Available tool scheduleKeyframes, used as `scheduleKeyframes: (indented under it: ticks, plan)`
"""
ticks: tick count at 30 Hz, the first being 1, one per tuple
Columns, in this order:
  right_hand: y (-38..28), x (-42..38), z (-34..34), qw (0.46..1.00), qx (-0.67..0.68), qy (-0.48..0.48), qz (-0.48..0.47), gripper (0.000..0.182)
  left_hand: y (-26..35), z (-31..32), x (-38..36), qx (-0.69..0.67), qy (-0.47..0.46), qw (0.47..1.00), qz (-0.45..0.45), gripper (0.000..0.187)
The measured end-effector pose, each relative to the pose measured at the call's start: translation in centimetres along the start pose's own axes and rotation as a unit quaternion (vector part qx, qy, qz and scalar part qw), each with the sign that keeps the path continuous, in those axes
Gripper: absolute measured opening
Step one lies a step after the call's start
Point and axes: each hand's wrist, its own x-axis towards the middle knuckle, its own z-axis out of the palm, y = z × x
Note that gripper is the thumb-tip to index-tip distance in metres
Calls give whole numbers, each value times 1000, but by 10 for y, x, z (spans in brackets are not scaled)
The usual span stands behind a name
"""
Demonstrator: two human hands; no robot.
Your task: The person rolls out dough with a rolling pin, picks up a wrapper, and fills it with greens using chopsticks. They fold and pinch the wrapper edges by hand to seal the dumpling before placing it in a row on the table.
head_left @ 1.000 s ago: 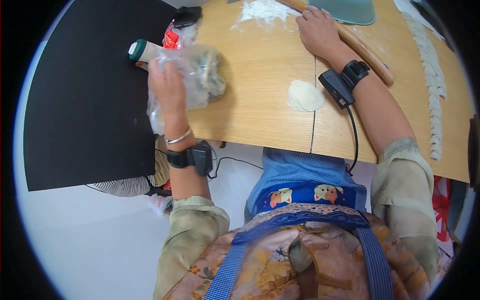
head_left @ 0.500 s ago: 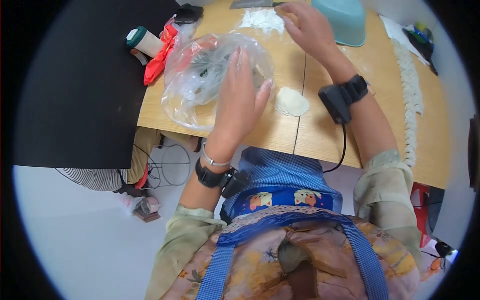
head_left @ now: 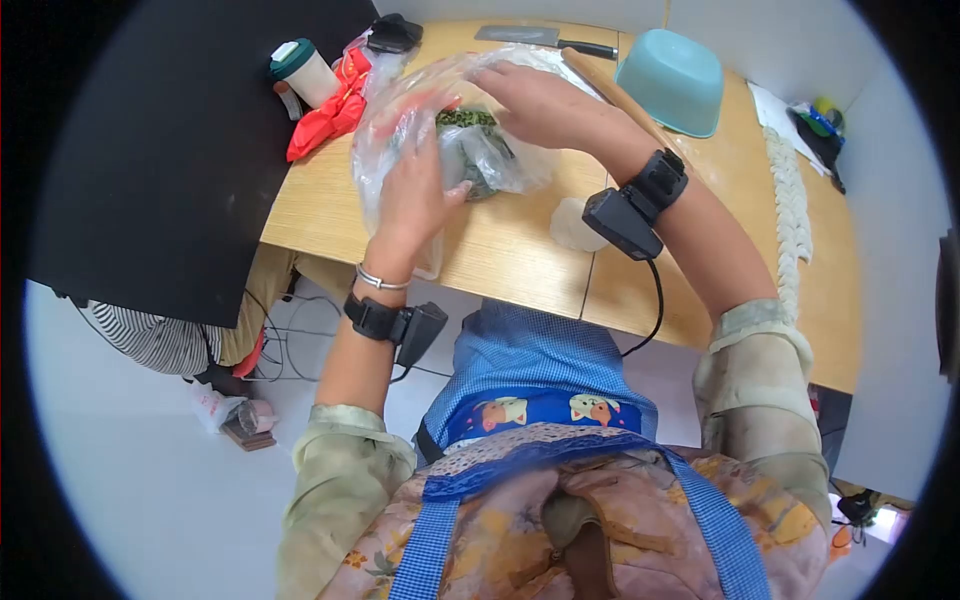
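A clear plastic bag (head_left: 385, 165) lies spread on the table, its film bunched around dark green chopped filling (head_left: 466, 118). My left hand (head_left: 413, 195) rests on the bag's near left side, thumb held away from the fingers. Reaching in from the right, my right hand (head_left: 535, 105) has its fingers stretched over the upper part of the bag, touching the film. Close to my right wrist is a small stack of round pale dough wrappers (head_left: 573, 226), partly covered by the wrist device. A wooden rolling pin (head_left: 625, 100) lies beyond my right forearm.
A cleaver (head_left: 520, 36) and a teal bowl (head_left: 672, 85) are at the back. Along the right runs a row of shaped dumplings (head_left: 788, 195). A green-lidded cup (head_left: 305, 75) and red bag (head_left: 330, 120) stand left, beside a black panel (head_left: 160, 160).
My right hand has left the rolling pin, which now lies on the table, and come over to the bag. My left hand has shifted left, and the green filling shows more clearly.
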Motion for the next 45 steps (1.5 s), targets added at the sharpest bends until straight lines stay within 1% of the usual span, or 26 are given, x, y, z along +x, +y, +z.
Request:
scheduleKeyframes:
  ticks: [1,2,3,4,5,6,7,9,10,11,13,14,20,22,23,25,27,30,32,33,35,36,38,39,41,45]
  plan:
    - [1,3,2,998,-38,-44,10,57,-4,-1,1,-3,4,1000,-1,75]
    - [3,5,3,993,-75,-86,21,66,-8,-2,2,-26,-31,999,-17,69]
    - [2,5,1,993,-78,-87,21,66,-13,-4,3,-49,-67,996,-32,64]
    - [0,2,1,985,-128,-109,30,76,-17,-7,3,-50,-66,996,-32,64]
    - [-2,0,2,975,-176,-132,38,86,-22,-11,0,-26,-65,997,28,50]
    - [2,0,2,974,-176,-134,38,86,-27,-14,-5,-3,-64,994,87,38]
    - [9,1,5,966,-205,-151,46,89,-27,-23,-7,-4,-65,994,86,38]
    - [21,3,10,956,-232,-172,54,92,-32,-39,-16,-10,-61,990,127,19]
    - [27,2,13,955,-239,-164,66,91,-37,-40,-24,-14,-13,989,146,16]
    - [34,1,16,953,-246,-156,79,91,-42,-44,-30,-16,-15,989,145,16]
    - [45,-1,16,957,-236,-141,96,84,-48,-54,-43,17,-4,986,164,14]
    - [49,-1,18,953,-225,-166,113,82,-51,-57,-51,43,-35,988,143,15]
    - [60,-6,40,951,-200,-206,117,70,-43,-56,-84,-2,-108,985,135,19]
    - [63,-15,42,990,-138,-32,20,49,-28,-60,-82,-10,-76,989,126,22]
    - [62,-17,42,990,-138,-35,20,49,-20,-60,-80,-16,-43,992,117,26]
    - [46,-21,33,993,-97,67,-27,28,-12,-55,-70,-48,-24,991,125,29]
    - [34,-21,29,996,-62,53,-35,27,-6,-42,-57,-78,-5,988,134,34]
    - [19,-26,34,999,-2,11,-48,23,5,-17,-43,-40,-6,996,78,38]
    - [17,-31,36,997,39,-19,-70,24,10,-9,-37,-3,-87,996,-12,43]
    - [14,-35,32,997,39,-21,-68,24,12,-10,-37,-5,-88,996,-13,43]
    - [7,-48,25,994,56,-36,-84,28,11,-14,-39,-50,-4,998,43,43]
    - [3,-55,26,994,58,-38,-82,28,12,-21,-43,-52,-7,998,41,43]
    - [-1,-65,27,985,-3,-14,-174,31,14,-39,-51,-26,-91,992,85,40]
    - [-1,-67,30,985,0,-14,-173,31,9,-41,-57,-26,-94,992,84,40]
    - [-2,-69,36,977,-123,-83,-156,24,-4,-43,-65,10,-141,982,126,34]
    - [1,-55,41,980,-132,-55,-136,14,-19,-49,-47,-18,-103,988,118,22]
